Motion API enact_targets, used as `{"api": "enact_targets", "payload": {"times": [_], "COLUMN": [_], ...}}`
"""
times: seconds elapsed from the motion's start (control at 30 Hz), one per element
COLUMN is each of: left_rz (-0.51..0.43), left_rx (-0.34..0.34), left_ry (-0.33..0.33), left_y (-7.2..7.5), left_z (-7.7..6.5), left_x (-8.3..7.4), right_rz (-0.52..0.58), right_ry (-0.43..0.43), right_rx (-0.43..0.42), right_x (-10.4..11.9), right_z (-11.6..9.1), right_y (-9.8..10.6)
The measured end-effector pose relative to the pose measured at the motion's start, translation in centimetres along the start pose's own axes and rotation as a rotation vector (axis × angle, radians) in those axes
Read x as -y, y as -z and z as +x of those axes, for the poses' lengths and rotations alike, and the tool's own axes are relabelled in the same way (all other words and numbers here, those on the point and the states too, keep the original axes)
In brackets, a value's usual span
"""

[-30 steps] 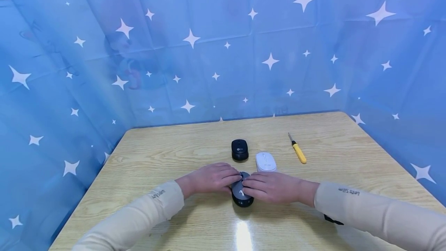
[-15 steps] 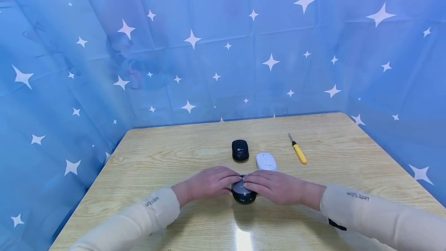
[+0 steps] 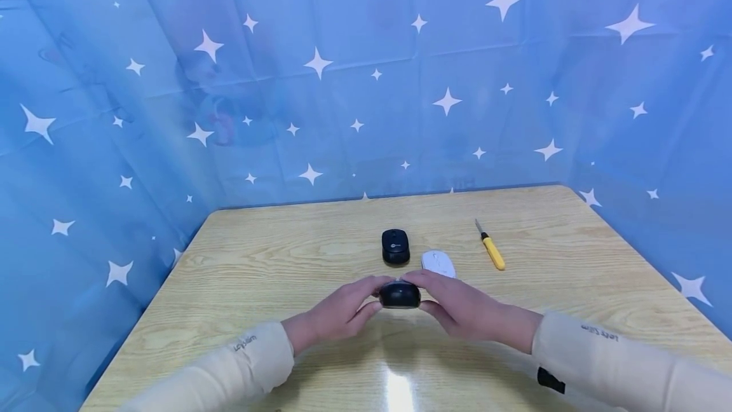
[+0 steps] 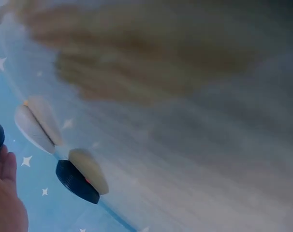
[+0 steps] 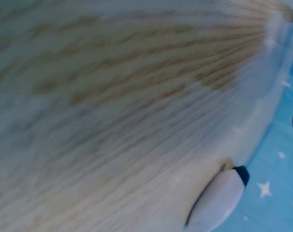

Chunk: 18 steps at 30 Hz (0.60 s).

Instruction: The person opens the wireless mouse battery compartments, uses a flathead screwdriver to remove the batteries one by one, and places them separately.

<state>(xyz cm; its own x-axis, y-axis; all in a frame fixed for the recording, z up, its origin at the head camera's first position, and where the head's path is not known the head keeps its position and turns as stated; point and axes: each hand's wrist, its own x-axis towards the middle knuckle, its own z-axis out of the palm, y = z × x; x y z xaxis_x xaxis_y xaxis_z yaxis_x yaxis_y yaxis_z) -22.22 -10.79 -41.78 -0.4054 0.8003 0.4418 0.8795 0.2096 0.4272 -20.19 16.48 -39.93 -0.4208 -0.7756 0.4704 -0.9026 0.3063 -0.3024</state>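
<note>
Forearms [image 3: 606, 355] angled inward, left hand [image 3: 342, 310] and right hand [image 3: 467, 308] pinching 1 dark mouse [image 3: 399, 295] between fingers and thumbs

The head view is bright and mostly sharp, with even light across the blue star-patterned curtain [image 3: 366, 94]. A white glare burns out the near part of the glossy tabletop [image 3: 286, 240], and soft shadows fall below the left hand [image 3: 340, 311] and right hand [image 3: 466, 309]. Both wrist views are dimmer and hazy, the wood grain smeared; the left one darkens toward its upper right corner.
</note>
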Motion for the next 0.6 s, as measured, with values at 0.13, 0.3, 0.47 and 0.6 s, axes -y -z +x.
{"api": "enact_targets", "payload": {"times": [0.13, 0.3, 0.47, 0.6], "left_rz": [-0.123, -0.321, -0.572, -0.688], "left_rx": [-0.069, -0.139, -0.192, -0.213], "left_ry": [0.033, 0.109, 0.218, 0.293], "left_y": [-0.2, -0.4, -0.6, -0.7], "left_z": [0.2, 0.7, 1.0, 1.1], "left_x": [-0.6, -1.5, -2.2, -2.4], "right_rz": [0.150, 0.278, 0.400, 0.535], "right_ry": [-0.073, -0.144, -0.213, -0.320], "right_rx": [-0.065, -0.178, -0.252, -0.260], "right_x": [0.5, 1.3, 1.4, 1.5], "right_z": [0.4, 1.0, 1.4, 1.3], "right_y": [0.2, 0.3, -0.1, -0.4]}}
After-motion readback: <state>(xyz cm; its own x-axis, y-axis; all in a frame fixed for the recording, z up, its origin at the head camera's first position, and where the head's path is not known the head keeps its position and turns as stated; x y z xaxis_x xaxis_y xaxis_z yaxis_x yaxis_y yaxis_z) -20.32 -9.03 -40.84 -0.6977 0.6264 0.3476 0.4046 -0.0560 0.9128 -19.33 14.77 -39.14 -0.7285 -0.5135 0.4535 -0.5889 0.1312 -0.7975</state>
